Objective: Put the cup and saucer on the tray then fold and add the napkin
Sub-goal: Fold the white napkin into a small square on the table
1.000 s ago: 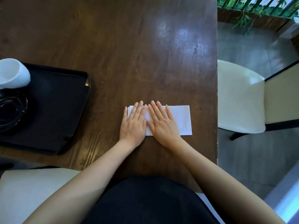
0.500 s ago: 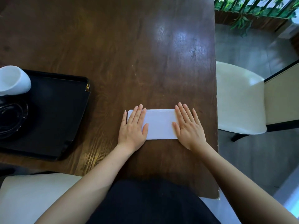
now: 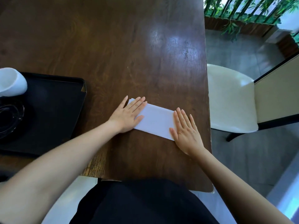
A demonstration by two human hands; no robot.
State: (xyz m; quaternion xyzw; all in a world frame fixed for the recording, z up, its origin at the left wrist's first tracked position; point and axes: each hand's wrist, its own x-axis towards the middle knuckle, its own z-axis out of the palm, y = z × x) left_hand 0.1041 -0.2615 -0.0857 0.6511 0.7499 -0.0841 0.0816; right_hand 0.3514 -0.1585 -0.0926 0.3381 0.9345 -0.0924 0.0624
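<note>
Two bare hands are pressed flat on a white napkin (image 3: 155, 122), which is seen from the head camera as a long folded rectangle lying slightly askew on the dark wooden bench (image 3: 113, 46). The left hand (image 3: 129, 114) is laid palm down over the napkin's left end, fingers stretched out and close together, nothing being gripped. The right hand (image 3: 186, 131) is laid palm down over the right end in the same manner, fingers extended and slightly spread, also gripping nothing. The middle of the napkin is left uncovered between the two hands. To the left, well apart from the napkin, a black tray (image 3: 64, 110) is set on the bench. On the tray, at the frame's left edge, a white cup (image 3: 11, 82) is seen, partly cut off, and just below it a dark glass saucer (image 3: 9, 118) is seen; whether the cup rests on the saucer cannot be told. Beyond the bench's right edge, a cream-seated chair (image 3: 229, 97) is placed on the grey floor (image 3: 250, 159), and green plants (image 3: 242, 10) are visible at the upper right.
</note>
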